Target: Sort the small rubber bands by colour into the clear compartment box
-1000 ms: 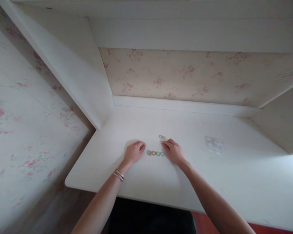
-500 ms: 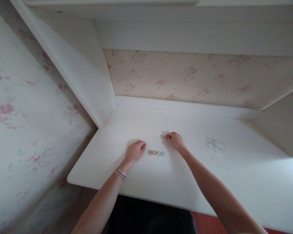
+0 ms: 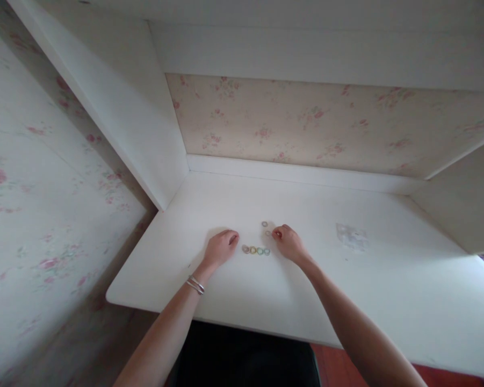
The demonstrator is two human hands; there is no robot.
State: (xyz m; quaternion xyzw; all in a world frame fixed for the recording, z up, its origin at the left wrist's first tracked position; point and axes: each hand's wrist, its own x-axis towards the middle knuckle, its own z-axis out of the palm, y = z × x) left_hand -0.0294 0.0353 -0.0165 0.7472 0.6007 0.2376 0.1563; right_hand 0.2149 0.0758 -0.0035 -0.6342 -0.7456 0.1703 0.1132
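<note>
Rings [image 3: 256, 250] lie in a left-to-right row between the curled left hand [image 3: 219, 248] and pinching right hand [image 3: 289, 243].

Small rings [image 3: 257, 250] too tiny for detail; clear packet's [image 3: 352, 237] contents blurred, indistinguishable.

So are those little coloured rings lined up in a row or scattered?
Mostly lined up: four coloured rings lie flat, side by side, between the left hand and right hand. Two more rings lie apart behind the row.
</note>
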